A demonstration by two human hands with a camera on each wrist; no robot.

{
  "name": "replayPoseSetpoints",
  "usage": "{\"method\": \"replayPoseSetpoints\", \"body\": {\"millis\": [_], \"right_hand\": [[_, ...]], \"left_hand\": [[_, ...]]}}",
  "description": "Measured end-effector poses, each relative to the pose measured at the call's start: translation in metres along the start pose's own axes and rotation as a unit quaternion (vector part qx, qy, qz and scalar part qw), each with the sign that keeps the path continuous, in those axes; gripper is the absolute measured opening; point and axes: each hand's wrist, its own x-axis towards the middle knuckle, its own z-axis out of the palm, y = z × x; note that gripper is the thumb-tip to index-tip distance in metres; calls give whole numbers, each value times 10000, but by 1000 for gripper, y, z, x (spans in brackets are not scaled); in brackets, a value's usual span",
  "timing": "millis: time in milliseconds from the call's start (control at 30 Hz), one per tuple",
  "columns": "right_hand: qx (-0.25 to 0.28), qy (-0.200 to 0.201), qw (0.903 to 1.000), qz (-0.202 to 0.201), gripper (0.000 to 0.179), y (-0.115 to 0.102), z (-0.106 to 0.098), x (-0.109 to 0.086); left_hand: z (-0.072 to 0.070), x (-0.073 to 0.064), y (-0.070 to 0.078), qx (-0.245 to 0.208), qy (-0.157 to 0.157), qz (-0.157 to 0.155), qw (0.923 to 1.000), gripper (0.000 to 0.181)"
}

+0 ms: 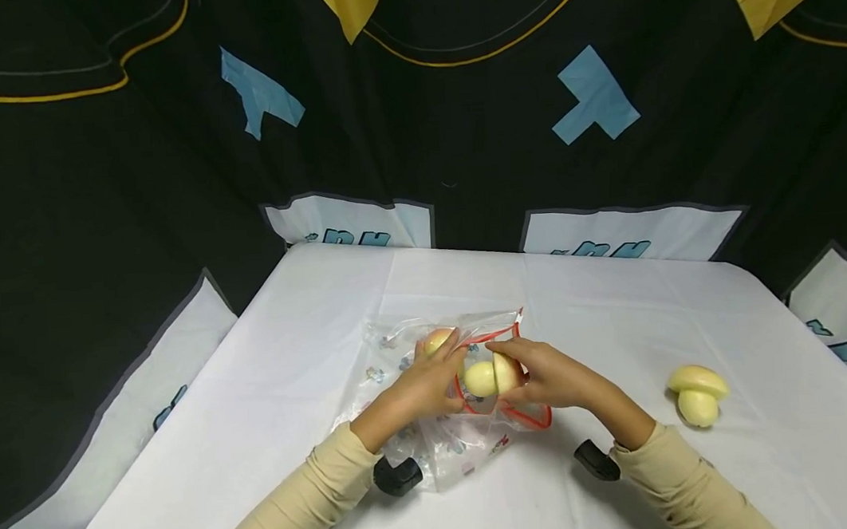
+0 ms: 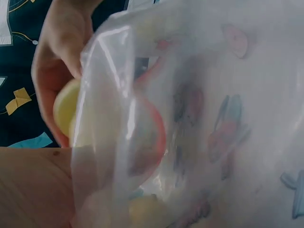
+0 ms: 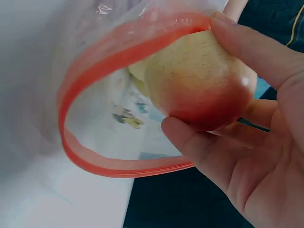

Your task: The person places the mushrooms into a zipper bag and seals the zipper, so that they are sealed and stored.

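In the head view my right hand (image 1: 544, 374) grips a toy mushroom (image 1: 507, 372) by its cap, the round pale-yellow stem pointing left into a bag's mouth. The right wrist view shows that cap (image 3: 202, 80) as yellow blending to red, fingers and thumb around it. My left hand (image 1: 423, 386) holds the clear plastic zip bag (image 1: 462, 446) beside its red-edged opening, keeping the mouth spread. Another yellow rounded piece (image 1: 438, 340) shows just behind my left fingers, at the bag. Printed plastic (image 2: 232, 142) fills most of the left wrist view and hides the left fingers.
A second yellow toy mushroom (image 1: 698, 394) rests on the white-covered table (image 1: 613, 310), right of my right hand. Black devices sit under both wrists, the left one (image 1: 397, 477) over the bag's lower edge. A dark curtain (image 1: 446, 151) hangs behind the table.
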Motion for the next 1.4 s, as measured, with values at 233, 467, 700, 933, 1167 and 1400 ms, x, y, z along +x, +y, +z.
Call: {"method": "replayPoseSetpoints", "body": {"millis": [233,467,700,933,1167,1400], "right_hand": [[109,-195,9993,290,67,15,9,6],[11,-255,9995,198,73,13,20,19],[45,-292,9995,109,71,5,29,32],[970,-293,9945,245,47,6,34,35],[1313,-515,9897,245,42,8,38,33],[2304,-848,9673,641,38,8,43,35]], "left_hand": [[-3,1,2,-49,-254,20,9997,85],[-8,-1,3,-67,-317,87,9994,90],[-13,-2,2,-249,-153,411,9987,93],[-16,1,-1,-418,53,705,9966,74],[-23,0,0,-689,-194,612,9956,82],[-29,-2,3,-809,-32,554,9952,101]]}}
